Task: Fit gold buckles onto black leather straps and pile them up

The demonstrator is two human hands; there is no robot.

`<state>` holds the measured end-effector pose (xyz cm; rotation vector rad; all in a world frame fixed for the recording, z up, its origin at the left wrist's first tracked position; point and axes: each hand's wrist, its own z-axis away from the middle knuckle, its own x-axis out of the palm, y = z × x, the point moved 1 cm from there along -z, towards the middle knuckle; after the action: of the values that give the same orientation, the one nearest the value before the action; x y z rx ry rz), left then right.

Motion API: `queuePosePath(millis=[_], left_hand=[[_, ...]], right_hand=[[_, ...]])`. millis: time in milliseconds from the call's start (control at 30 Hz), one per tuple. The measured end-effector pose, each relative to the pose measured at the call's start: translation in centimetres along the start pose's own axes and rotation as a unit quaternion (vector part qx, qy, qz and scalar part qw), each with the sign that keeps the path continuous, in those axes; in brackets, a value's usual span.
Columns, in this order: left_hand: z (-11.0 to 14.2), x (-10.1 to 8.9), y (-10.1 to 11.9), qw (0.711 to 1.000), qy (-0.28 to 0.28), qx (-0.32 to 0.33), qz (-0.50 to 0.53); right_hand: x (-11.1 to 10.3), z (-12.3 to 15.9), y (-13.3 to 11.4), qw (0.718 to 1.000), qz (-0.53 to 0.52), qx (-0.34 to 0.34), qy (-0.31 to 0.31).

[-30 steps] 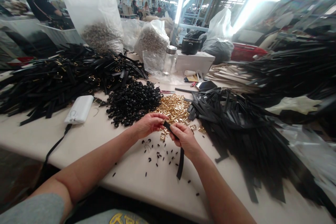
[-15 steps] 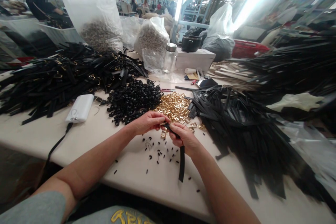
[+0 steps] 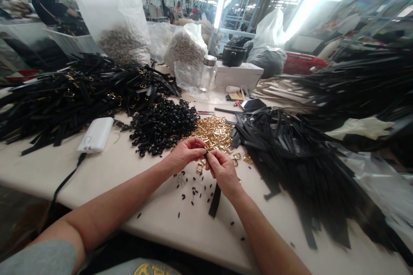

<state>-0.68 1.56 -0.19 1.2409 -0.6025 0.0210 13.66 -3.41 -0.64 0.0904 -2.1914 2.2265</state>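
Note:
My right hand [image 3: 222, 172] grips a short black strap [image 3: 214, 200], whose free end hangs down onto the white table [image 3: 135, 180]. My left hand [image 3: 185, 151] pinches the strap's top end, fingertips against those of the right hand; any small piece between them is hidden. Just beyond the hands lies a heap of gold metal buckles [image 3: 214, 129]. A mound of black plastic rings [image 3: 163, 124] sits to its left, a spread of loose black straps [image 3: 290, 146] to its right. Tiny black bits [image 3: 193, 191] dot the table under my hands.
A large pile of black straps with buckles [image 3: 74, 94] fills the left. A white power bank [image 3: 96, 134] with a black cable lies near it. Bags of metal parts [image 3: 124, 43], a glass jar [image 3: 209, 73] and a white box [image 3: 238, 75] stand behind. A person stands at far left.
Both hands have shifted slightly together; the right hand has slid up the strap, and the strap's hanging end now angles leftward under the wrist.

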Motion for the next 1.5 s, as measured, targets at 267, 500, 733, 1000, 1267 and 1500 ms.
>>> queuePosePath(millis=[267, 500, 733, 1000, 1267, 1500], left_hand=[[-0.2, -0.6, 0.1, 0.996, -0.016, -0.063, 0.068], [0.2, -0.3, 0.6, 0.996, -0.05, -0.058, 0.045], [0.4, 0.2, 0.4, 0.999, -0.024, 0.017, -0.025], [0.1, -0.1, 0.0, 0.995, -0.059, -0.073, 0.042], [-0.5, -1.6, 1.4, 0.997, 0.005, -0.042, 0.059], [-0.1, -0.9, 0.7, 0.997, -0.038, -0.058, 0.022]], right_hand=[[-0.1, 0.7, -0.8, 0.972, 0.182, -0.143, 0.026], [-0.3, 0.6, -1.2, 0.968, 0.193, -0.157, 0.019], [-0.5, 0.4, -0.8, 0.975, 0.195, -0.103, 0.034], [-0.5, 0.4, -1.5, 0.994, 0.106, -0.03, 0.004], [-2.6, 0.4, -2.7, 0.985, 0.139, 0.032, -0.093], [-2.0, 0.2, -1.8, 0.984, 0.16, 0.012, -0.073]])
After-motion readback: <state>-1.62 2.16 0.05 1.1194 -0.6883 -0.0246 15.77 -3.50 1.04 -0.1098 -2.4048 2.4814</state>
